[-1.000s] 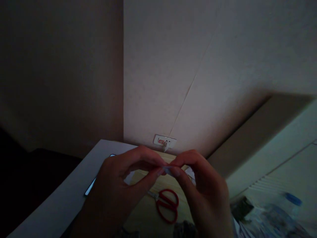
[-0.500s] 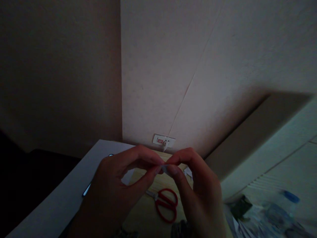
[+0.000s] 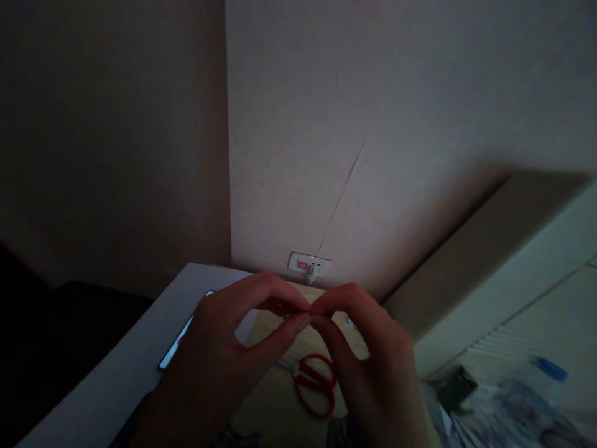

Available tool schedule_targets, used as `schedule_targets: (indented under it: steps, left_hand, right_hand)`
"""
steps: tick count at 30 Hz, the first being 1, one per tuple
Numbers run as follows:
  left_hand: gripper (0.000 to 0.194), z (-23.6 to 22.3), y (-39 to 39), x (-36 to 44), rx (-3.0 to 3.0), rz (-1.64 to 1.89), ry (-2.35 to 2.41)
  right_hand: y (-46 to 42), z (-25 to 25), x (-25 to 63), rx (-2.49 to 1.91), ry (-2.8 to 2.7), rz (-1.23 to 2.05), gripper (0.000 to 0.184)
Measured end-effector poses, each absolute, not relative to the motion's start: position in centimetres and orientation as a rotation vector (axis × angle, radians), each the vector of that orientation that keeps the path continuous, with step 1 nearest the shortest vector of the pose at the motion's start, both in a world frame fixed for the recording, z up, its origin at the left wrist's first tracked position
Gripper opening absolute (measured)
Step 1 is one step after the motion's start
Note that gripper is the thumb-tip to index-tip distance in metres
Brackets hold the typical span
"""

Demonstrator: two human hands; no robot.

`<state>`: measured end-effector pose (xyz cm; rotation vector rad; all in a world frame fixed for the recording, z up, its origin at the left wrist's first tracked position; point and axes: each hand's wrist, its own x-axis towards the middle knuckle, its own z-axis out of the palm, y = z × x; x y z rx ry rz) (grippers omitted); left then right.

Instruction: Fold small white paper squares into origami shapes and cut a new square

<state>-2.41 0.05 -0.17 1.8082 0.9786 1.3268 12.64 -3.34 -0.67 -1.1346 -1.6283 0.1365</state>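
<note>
My left hand [image 3: 219, 348] and my right hand [image 3: 377, 354] meet fingertip to fingertip above a light wooden tabletop [image 3: 303, 345]. Each pinches thumb against forefinger. Whatever lies in the pinch is almost wholly hidden now; half a second ago a small pale strip showed between the thumbs. Below and between the hands, a pair of scissors [image 3: 317, 381] with red handles lies on the wood, its blades partly covered by my left hand. Behind my left wrist a phone with a lit screen [image 3: 180, 341] rests on a white sheet [image 3: 125, 348].
On the wall behind the table is a socket plate [image 3: 302, 264] with a white plug [image 3: 312, 272] in it. A small white scrap [image 3: 349, 324] lies beyond my right hand. At lower right are a clear bottle with a blue cap [image 3: 551, 368] and crumpled bags [image 3: 494, 410].
The pale strip has gone out of sight as my fingertips drew closer together. My left hand has shifted slightly right, and more of the phone shows.
</note>
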Motion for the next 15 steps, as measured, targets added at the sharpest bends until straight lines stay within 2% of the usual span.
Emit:
schedule_targets:
  steps: [6, 15]
  left_hand:
    - [0.014, -0.20, 0.28, -2.77, 1.777, 1.367, 0.984]
    - [0.006, -0.25, 0.36, -2.74, 1.694, 1.340, 0.959]
  right_hand:
    - [-3.52, -0.43, 12.60, -1.138, -1.631, 0.186, 0.010]
    - [-3.41, -0.42, 12.35, -1.151, -1.594, 0.174, 0.012]
